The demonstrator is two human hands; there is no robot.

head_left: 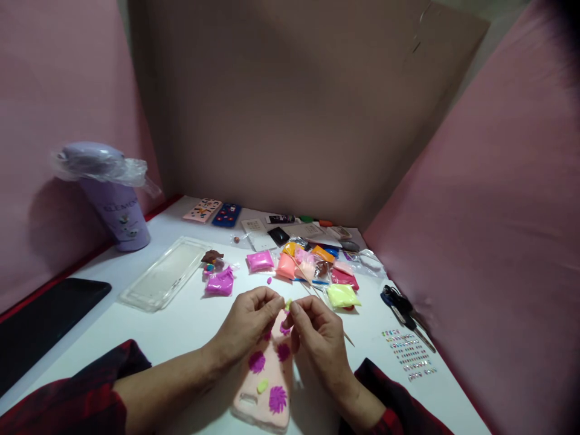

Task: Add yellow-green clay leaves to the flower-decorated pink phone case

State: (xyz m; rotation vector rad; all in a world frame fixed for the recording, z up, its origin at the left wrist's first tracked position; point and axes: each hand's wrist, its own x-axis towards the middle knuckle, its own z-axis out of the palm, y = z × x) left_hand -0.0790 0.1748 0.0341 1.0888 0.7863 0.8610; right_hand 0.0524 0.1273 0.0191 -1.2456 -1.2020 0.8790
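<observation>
My left hand and my right hand meet in the middle, fingertips closed on a small piece of yellow clay. Beneath them lies a phone case coated in pale peach clay, with a cut-out near its close end. Magenta spiky clay flowers dot its surface, and one flattened yellow clay bit rests near the cut-out. The hands cover part of the far end of the case. A tiny magenta clay bit sits on the table just beyond my left hand.
Several clay packets lie beyond the hands, with a yellow packet and wooden sticks at right. Left are a clear case, a black phone and a purple tumbler. Keys and gem stickers lie right.
</observation>
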